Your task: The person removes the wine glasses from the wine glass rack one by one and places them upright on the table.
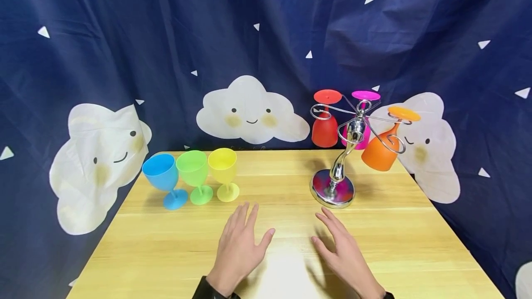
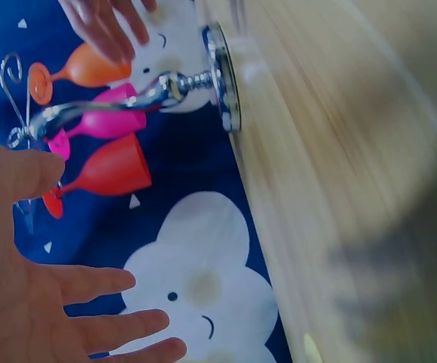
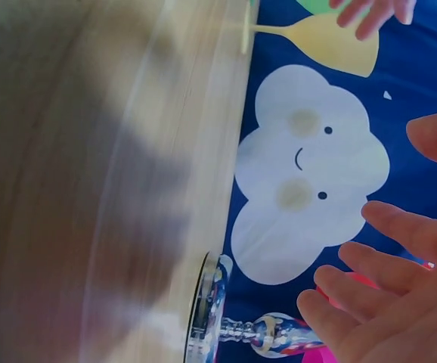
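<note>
Here: left hand [image 1: 239,249] near goblets [image 1: 192,170], right hand [image 1: 346,254] near rack [image 1: 337,170].

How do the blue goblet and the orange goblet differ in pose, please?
The blue goblet stands upright on the table, while the orange goblet hangs upside down and tilted from the metal rack. The blue goblet's mouth faces up, showing its inside in the head view; the orange goblet's faces downward, its inside hidden. Both are stemmed, with a round foot.

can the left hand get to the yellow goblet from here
Probably yes: the left hand is open and empty, on the near side of the yellow goblet, and nothing visible stands between them.
</note>
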`<state>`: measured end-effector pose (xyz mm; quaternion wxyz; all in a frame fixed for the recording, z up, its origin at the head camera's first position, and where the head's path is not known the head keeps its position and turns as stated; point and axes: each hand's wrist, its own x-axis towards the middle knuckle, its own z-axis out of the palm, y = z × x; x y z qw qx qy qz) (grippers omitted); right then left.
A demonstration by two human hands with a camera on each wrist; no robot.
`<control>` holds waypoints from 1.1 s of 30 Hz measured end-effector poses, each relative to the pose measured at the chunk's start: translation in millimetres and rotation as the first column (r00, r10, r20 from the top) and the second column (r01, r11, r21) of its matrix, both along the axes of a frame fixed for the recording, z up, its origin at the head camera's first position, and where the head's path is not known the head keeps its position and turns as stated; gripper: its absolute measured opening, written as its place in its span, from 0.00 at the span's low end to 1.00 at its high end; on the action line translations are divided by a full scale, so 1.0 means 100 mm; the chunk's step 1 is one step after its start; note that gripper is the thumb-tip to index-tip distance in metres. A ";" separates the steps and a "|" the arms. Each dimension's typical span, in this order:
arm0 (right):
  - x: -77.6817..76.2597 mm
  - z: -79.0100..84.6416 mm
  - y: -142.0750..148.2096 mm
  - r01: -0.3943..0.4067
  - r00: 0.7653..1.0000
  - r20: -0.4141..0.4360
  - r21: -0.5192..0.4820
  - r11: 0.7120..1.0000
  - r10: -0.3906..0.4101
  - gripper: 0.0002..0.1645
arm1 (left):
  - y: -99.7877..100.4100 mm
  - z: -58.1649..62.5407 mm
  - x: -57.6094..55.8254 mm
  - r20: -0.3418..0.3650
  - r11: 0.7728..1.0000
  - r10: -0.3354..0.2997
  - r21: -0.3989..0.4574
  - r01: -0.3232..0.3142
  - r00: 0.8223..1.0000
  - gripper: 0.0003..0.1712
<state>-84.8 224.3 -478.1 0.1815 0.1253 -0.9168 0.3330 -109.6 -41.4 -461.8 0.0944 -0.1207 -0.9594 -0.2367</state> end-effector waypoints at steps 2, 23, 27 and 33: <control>-0.01 0.00 0.00 -0.004 1.000 0.001 0.006 1.000 0.004 0.33 | 0.03 -0.03 0.03 -0.004 1.000 -0.007 -0.016 0.006 1.000 0.44; -0.06 1.04 0.74 0.007 0.975 -0.217 0.205 0.979 0.038 0.30 | -0.07 -0.20 0.18 0.065 0.992 0.087 0.085 -0.092 0.994 0.45; -0.09 1.42 0.99 0.056 0.933 -0.359 0.212 0.976 0.025 0.28 | -0.10 -0.19 0.18 0.058 0.992 0.092 0.086 -0.097 0.994 0.45; -0.28 1.83 1.37 0.189 0.879 -0.467 0.154 0.970 -0.098 0.23 | -0.08 -0.19 0.19 0.056 0.991 0.090 0.097 -0.095 0.994 0.45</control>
